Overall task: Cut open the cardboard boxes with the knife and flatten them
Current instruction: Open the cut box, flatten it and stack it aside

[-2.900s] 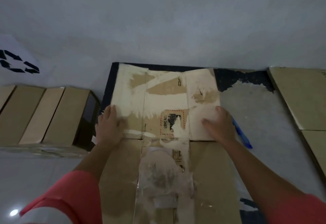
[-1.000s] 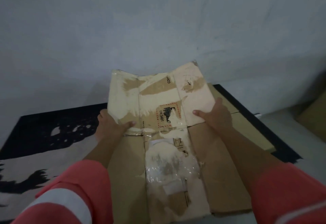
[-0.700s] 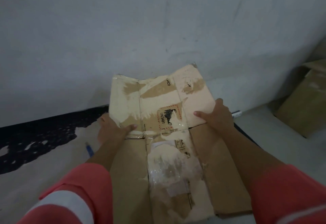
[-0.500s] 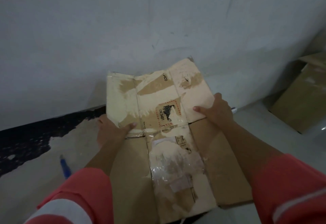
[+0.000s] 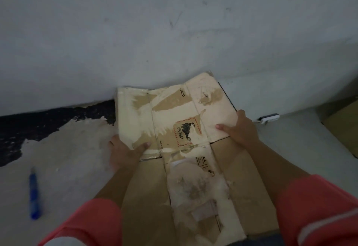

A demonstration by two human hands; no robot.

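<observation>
With both edges gripped, flattened box [image 5: 180,127] between left hand [image 5: 124,152] and right hand [image 5: 242,129].

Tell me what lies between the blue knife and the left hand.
Nothing: the head view shows only bare, patchy floor between the knife and the left hand, which grips the flattened box.

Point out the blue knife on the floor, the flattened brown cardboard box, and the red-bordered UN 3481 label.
Blue knife [image 5: 34,195]: head view, middle of its handle.
Flattened brown cardboard box [image 5: 240,183]: head view, bare right panel.
Red-bordered UN 3481 label [image 5: 187,132]: head view, label centre.
</observation>
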